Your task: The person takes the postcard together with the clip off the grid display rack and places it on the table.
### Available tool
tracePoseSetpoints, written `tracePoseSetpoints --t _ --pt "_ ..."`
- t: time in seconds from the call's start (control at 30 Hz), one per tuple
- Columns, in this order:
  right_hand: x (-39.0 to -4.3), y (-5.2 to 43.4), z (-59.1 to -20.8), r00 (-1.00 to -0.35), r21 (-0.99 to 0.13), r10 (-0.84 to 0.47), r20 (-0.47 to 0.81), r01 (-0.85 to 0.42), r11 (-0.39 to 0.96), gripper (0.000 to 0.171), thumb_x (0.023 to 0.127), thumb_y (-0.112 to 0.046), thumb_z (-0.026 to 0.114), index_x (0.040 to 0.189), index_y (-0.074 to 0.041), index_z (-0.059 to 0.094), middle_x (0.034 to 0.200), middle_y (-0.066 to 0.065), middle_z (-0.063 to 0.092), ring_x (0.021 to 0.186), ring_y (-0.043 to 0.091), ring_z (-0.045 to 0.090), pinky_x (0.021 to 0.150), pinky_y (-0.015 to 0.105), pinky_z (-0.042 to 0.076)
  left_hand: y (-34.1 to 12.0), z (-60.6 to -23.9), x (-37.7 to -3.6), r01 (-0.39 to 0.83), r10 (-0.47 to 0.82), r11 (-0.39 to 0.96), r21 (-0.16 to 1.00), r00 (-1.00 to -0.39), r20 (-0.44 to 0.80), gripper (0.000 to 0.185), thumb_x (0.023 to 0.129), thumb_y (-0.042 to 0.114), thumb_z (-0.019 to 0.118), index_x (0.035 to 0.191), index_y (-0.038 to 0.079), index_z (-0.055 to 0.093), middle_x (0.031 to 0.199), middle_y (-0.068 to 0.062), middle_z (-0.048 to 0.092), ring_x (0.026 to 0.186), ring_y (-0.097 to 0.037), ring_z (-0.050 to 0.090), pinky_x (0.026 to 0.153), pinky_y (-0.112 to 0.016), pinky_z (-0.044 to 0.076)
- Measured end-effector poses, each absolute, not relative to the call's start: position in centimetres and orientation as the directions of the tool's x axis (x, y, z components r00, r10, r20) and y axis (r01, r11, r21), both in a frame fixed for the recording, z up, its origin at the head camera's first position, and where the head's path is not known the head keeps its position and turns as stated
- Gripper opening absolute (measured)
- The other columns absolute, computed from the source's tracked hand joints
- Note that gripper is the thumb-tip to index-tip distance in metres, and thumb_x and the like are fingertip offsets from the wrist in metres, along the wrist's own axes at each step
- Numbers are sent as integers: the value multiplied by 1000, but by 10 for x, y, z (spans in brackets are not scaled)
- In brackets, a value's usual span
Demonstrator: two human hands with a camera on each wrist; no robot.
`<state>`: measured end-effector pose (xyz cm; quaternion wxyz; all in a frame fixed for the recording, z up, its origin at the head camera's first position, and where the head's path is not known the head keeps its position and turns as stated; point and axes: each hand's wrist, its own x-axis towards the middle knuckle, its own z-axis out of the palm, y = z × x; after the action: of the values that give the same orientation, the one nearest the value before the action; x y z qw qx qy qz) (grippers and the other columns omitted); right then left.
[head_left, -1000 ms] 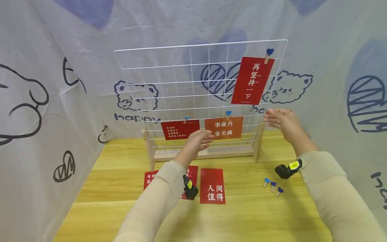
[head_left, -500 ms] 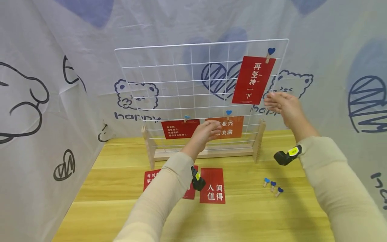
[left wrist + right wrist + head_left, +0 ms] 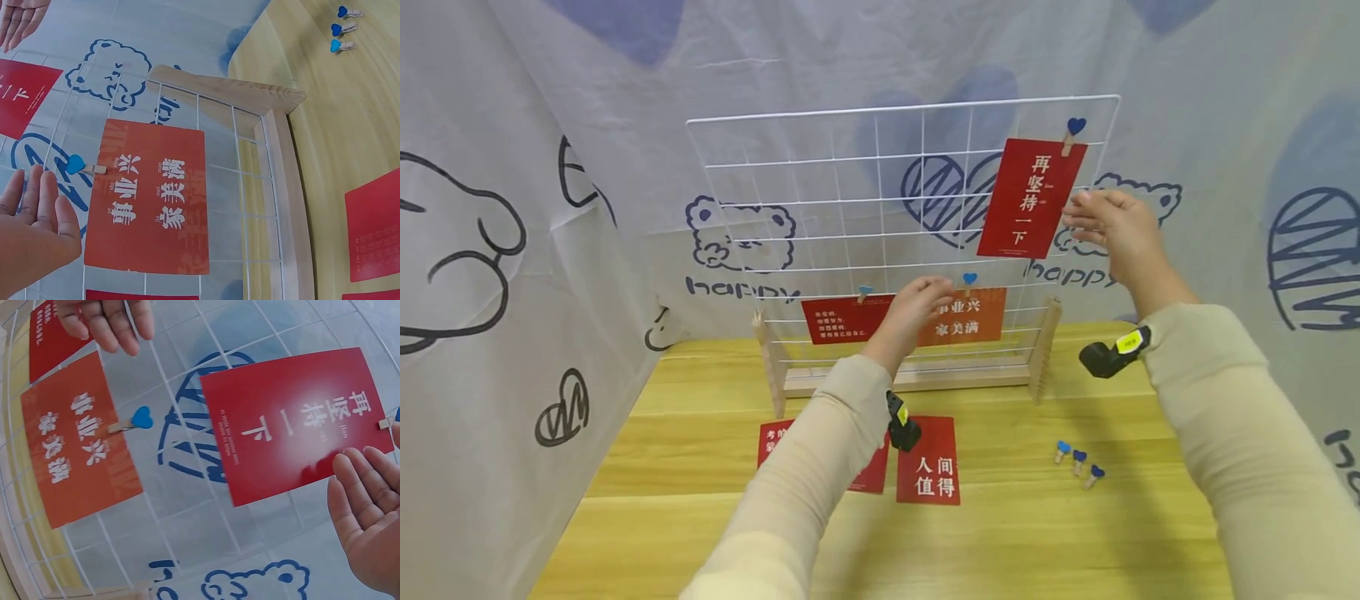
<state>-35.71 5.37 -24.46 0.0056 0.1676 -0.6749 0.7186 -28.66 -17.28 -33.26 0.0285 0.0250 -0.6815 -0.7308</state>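
Both hands rise: right hand [image 3: 1112,229] nears the thin, flexible red card [image 3: 1030,198], left hand [image 3: 917,307] below; fingers relaxed, holding nothing. Best pinched by an edge.

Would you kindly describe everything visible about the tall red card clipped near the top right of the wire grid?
The red card is a glossy upright rectangle with white Chinese characters running down its middle and small print near the bottom. It hangs slightly tilted on the white wire grid, held at its top right corner by a small wooden clip with a blue heart. The right hand, fingers straight, is at its right edge; whether it touches cannot be told.
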Motion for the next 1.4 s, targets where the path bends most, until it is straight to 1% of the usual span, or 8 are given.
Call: tracePoseSetpoints --t 0.23,0.33,0.47,0.63,0.83,1.0,1.27,1.4 --pt "-361 49 -229 -963 -971 -124 238 -231 -66 43 77 -33 61 108 -4 53 99 5 59 93 16 54 87 25 39 -168 -327 -296 12 -91 -54 998 -996 7 36 88 24 49 119 5 48 118 -7 50 111 -24 44 96 -39 28" --pt "-362 46 -222 -970 -973 -89 227 -222 -60 44 76 -34 61 109 -6 54 102 5 58 95 16 53 91 29 36 -166 -325 -299 15 -100 -62 998 -995 9 36 88 24 50 119 6 49 118 -7 51 110 -23 44 96 -38 29" --pt "-364 43 -213 -975 -975 -62 214 -210 -71 45 75 -35 61 110 -9 53 107 5 55 99 15 52 92 29 34 -162 -322 -303 18 -109 -84 996 -994 8 35 87 23 51 119 7 50 116 -8 52 110 -22 44 95 -37 30" --pt "-366 41 -205 -976 -974 -39 214 -210 -83 47 75 -35 61 114 -10 52 113 4 54 103 14 50 92 26 34 -158 -317 -307 7 -105 -83 997 -994 -2 37 88 25 50 120 8 48 119 -8 50 112 -22 43 95 -37 28" --pt "-369 40 -199 -973 -961 11 231 -230 -153 39 78 -30 61 111 -10 55 112 3 55 102 13 50 91 24 35 -156 -313 -312 7 -110 -127 992 -994 -7 36 89 23 48 121 8 47 122 -11 47 113 -27 40 96 -42 25" --pt "-371 42 -195 -972 -952 23 234 -234 -199 38 78 -26 62 110 -8 56 111 2 56 101 13 51 90 24 35 -154 -315 -315 6 -95 -134 991 -995 -7 38 89 22 48 123 7 45 124 -11 46 116 -30 36 97 -42 23" --pt "-375 43 -187 -971 -962 15 237 -236 -139 43 76 -29 62 115 -11 55 116 0 53 106 10 48 91 22 33 -150 -317 -320 35 -66 -161 986 -998 24 40 90 20 46 126 4 41 127 -12 43 117 -29 37 97 -42 24" --pt "-375 40 -184 -971 -969 -5 239 -239 -63 45 77 -30 62 117 -13 54 120 0 49 108 11 46 94 24 31 -147 -315 -322 47 -67 -161 986 -997 37 39 90 19 46 126 4 41 127 -10 43 116 -22 38 97 -38 26"
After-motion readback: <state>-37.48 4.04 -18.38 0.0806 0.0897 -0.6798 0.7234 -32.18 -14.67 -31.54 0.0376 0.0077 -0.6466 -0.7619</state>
